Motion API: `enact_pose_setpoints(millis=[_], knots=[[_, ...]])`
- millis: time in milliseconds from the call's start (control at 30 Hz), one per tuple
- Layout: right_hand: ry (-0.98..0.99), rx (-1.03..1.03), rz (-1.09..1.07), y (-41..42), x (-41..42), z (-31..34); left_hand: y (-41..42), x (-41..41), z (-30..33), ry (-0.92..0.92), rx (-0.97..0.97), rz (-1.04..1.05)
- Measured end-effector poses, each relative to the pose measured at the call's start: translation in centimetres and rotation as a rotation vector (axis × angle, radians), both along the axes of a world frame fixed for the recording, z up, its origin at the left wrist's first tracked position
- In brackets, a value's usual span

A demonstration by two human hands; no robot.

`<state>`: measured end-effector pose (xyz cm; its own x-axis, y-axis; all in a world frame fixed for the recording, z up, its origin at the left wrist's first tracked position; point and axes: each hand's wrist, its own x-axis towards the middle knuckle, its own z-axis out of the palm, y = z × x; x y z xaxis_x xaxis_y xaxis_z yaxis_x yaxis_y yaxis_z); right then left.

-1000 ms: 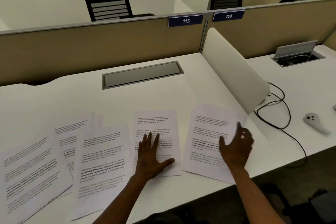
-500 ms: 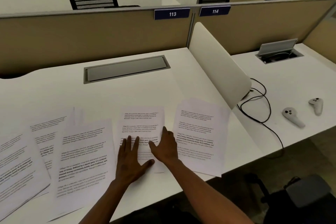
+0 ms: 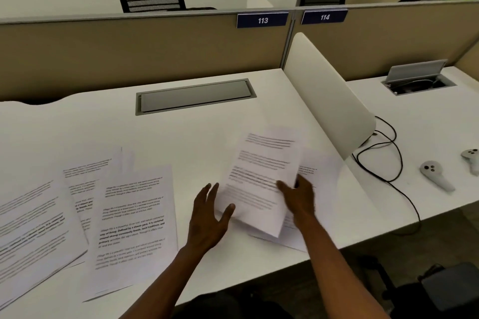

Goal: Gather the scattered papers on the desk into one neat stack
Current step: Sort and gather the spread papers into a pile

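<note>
Several printed sheets lie on the white desk (image 3: 103,127). My right hand (image 3: 298,197) is shut on one printed sheet (image 3: 259,176), which is blurred, tilted, and lies over the rightmost sheet (image 3: 320,171). My left hand (image 3: 207,220) is open with fingers spread, touching that sheet's lower left edge. To the left lie another sheet (image 3: 134,228), a partly covered sheet (image 3: 85,176) behind it, and overlapping sheets (image 3: 33,225) at the far left.
A curved white divider (image 3: 324,96) bounds the desk on the right. Beyond it are a black cable (image 3: 388,163) and two white controllers (image 3: 435,173). A grey cable-tray lid (image 3: 194,96) sits at the back, a dark chair (image 3: 451,290) below right.
My right hand took hold of the middle sheet and carried it right, over the rightmost sheet. My left hand came off the sheet's face and now touches its edge.
</note>
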<state>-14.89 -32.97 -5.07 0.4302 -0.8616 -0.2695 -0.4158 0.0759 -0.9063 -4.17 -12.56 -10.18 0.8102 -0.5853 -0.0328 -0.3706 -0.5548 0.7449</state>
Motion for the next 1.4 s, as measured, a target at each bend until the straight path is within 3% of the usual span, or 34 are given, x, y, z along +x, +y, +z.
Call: enact_pose_setpoints(millis=[200,300,367,533,800,967,1067,1267,1400], knots=[[0.379,-0.188,-0.136,-4.8,-5.3,-1.8,-3.9,-2.2,-0.1,0.001,0.296,-0.264],[0.642,-0.268,-0.079,-4.9,-5.8,-3.6,-5.2,-3.5,0.1,-0.026,0.364,-0.249],[0.694,-0.274,-0.027,-4.4,-5.8,-4.5,-5.8,-4.2,0.2,-0.009,0.343,-0.225],[0.66,-0.269,-0.015,-3.9,-5.2,-5.0,-6.6,-4.9,0.7,0.113,0.226,-0.125],[0.693,-0.367,0.126,-2.8,-4.2,-4.8,-7.8,-4.2,2.6,0.621,-0.1,0.249],[0.626,-0.388,0.191,-2.2,-4.1,-4.7,-7.8,-2.8,2.9,0.828,-0.128,0.325],[0.583,-0.421,0.255,-1.6,-4.1,-4.8,-7.3,-2.5,2.8,0.834,-0.087,0.271],[0.506,-0.448,0.347,-0.5,-3.6,-5.1,-6.1,-2.8,2.9,0.514,0.055,0.298],[0.458,-0.449,0.397,0.1,-3.2,-5.4,-5.8,-2.2,1.1,0.516,0.023,0.272]])
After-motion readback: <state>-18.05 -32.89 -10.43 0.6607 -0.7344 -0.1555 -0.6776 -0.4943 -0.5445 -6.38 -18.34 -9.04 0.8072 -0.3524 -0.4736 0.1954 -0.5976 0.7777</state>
